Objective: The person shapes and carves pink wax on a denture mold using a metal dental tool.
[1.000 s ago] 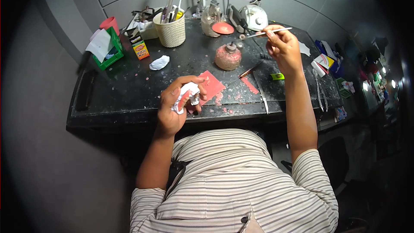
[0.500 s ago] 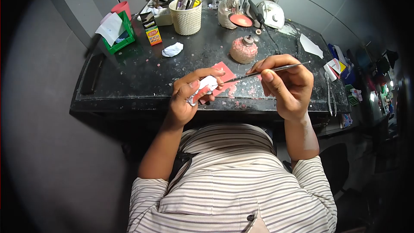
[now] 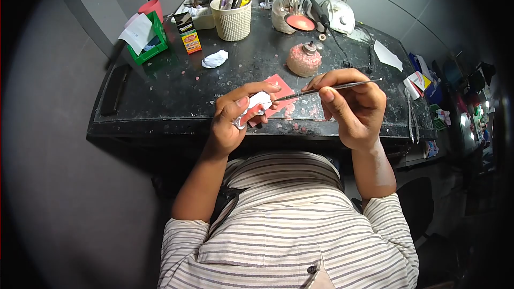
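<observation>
My left hand [image 3: 229, 118] is closed around a white plaster dental cast [image 3: 260, 99] with pink wax along its near side. Between the fingers and thumb of my right hand [image 3: 357, 108] is a thin metal wax carver [image 3: 301, 94], gripped along its shaft. Its left tip reaches the cast by my left fingertips; whether it touches the wax I cannot tell. Under and behind my left hand lies a pink wax sheet [image 3: 285, 90] on the black bench. Beyond my hands stands a round spirit lamp [image 3: 304, 63], crusted with pink wax and topped with metal.
Pink scraps dot the bench [image 3: 160, 93]. A white lump [image 3: 215, 59], a small box [image 3: 189, 36], a green tray [image 3: 151, 52] and a cream basket [image 3: 233, 24] of brushes stand left and behind. At back right are a corded handpiece [image 3: 319, 13] and metal tweezers [image 3: 412, 118].
My right hand has shifted slightly left with the wax carver, its tip now a little further over the cast. The left hand holds the cast almost still.
</observation>
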`<move>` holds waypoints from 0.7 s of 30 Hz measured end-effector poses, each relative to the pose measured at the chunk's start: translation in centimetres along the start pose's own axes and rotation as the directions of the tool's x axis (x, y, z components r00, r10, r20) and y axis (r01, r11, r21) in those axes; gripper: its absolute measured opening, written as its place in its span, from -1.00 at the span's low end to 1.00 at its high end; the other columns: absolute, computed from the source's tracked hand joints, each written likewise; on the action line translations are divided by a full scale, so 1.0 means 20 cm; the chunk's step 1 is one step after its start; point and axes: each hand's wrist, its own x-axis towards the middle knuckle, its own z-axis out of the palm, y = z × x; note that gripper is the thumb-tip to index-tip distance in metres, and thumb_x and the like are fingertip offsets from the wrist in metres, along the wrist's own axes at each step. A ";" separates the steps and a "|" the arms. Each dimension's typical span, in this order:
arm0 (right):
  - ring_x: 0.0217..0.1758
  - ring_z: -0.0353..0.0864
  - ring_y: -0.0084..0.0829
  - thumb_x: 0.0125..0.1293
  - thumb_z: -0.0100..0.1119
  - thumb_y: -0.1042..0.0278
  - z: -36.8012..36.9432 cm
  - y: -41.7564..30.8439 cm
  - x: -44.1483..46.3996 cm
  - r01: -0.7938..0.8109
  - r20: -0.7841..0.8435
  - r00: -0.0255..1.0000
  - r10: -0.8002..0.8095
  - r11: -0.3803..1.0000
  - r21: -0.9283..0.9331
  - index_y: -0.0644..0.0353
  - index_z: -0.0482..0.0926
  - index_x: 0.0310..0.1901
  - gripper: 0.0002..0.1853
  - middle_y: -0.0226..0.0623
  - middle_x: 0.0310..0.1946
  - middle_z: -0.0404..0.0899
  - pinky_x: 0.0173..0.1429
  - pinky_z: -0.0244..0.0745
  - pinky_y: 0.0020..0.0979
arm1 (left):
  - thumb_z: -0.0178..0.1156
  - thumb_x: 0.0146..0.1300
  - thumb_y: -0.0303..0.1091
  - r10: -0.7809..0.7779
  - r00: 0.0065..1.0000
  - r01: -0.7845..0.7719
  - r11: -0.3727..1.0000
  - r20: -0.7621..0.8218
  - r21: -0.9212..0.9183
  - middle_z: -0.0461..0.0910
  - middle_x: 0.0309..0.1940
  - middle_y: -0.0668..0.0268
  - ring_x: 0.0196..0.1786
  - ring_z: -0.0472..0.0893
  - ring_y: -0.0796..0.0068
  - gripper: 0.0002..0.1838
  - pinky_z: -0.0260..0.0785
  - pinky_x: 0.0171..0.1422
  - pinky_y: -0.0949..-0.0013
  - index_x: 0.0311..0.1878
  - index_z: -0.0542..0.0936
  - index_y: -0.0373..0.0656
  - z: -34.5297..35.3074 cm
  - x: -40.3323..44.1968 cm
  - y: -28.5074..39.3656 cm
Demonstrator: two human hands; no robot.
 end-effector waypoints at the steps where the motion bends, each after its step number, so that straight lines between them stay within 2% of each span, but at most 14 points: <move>1: -0.53 0.51 -0.70 0.39 0.25 0.64 0.00 0.00 0.00 -0.007 0.000 1.000 0.007 1.000 -0.013 0.50 0.64 -0.18 -0.93 -0.16 -0.22 0.73 -0.50 0.39 -0.64 | -0.09 0.43 -0.02 0.000 1.000 0.000 1.000 0.000 0.000 0.65 -0.01 -0.03 -0.02 0.69 0.21 -0.36 0.57 -0.11 0.34 0.19 0.55 -0.50 0.00 0.00 0.00; 3: -0.54 0.51 -0.70 0.39 0.25 0.64 0.00 0.00 0.00 -0.013 0.000 1.000 0.013 1.000 -0.026 0.50 0.64 -0.18 -0.93 -0.16 -0.22 0.73 -0.50 0.38 -0.64 | -0.09 0.43 -0.03 0.002 1.000 -0.002 1.000 -0.009 0.003 0.65 -0.01 -0.04 -0.02 0.69 0.20 -0.36 0.57 -0.11 0.35 0.20 0.55 -0.50 0.01 0.00 0.01; 6: -0.54 0.50 -0.70 0.39 0.24 0.64 -0.01 0.01 0.00 0.061 0.016 0.998 -0.060 0.997 -0.042 0.51 0.64 -0.18 -0.93 -0.16 -0.22 0.73 -0.51 0.36 -0.64 | -0.09 0.43 -0.02 -0.003 1.000 0.003 1.000 0.012 -0.004 0.65 -0.01 -0.04 -0.02 0.70 0.19 -0.36 0.58 -0.11 0.35 0.19 0.55 -0.50 0.00 0.00 0.01; 8: -0.55 0.50 -0.70 0.39 0.24 0.65 -0.02 0.00 -0.01 0.011 -0.002 1.000 -0.011 1.000 -0.020 0.51 0.64 -0.19 -0.93 -0.16 -0.23 0.73 -0.52 0.35 -0.64 | -0.09 0.42 -0.02 -0.004 1.000 0.004 1.000 0.014 0.001 0.65 -0.01 -0.05 -0.02 0.70 0.19 -0.36 0.58 -0.11 0.35 0.19 0.55 -0.50 0.00 0.00 0.01; 21: -0.53 0.53 -0.68 0.38 0.25 0.66 0.01 -0.01 0.00 -0.020 -0.007 1.000 0.019 0.999 -0.050 0.51 0.66 -0.20 -0.93 -0.17 -0.24 0.74 -0.50 0.39 -0.62 | -0.09 0.43 -0.01 -0.003 1.000 0.003 1.000 -0.009 0.010 0.67 -0.03 -0.06 -0.02 0.70 0.20 -0.36 0.58 -0.12 0.34 0.18 0.56 -0.49 0.01 0.00 0.01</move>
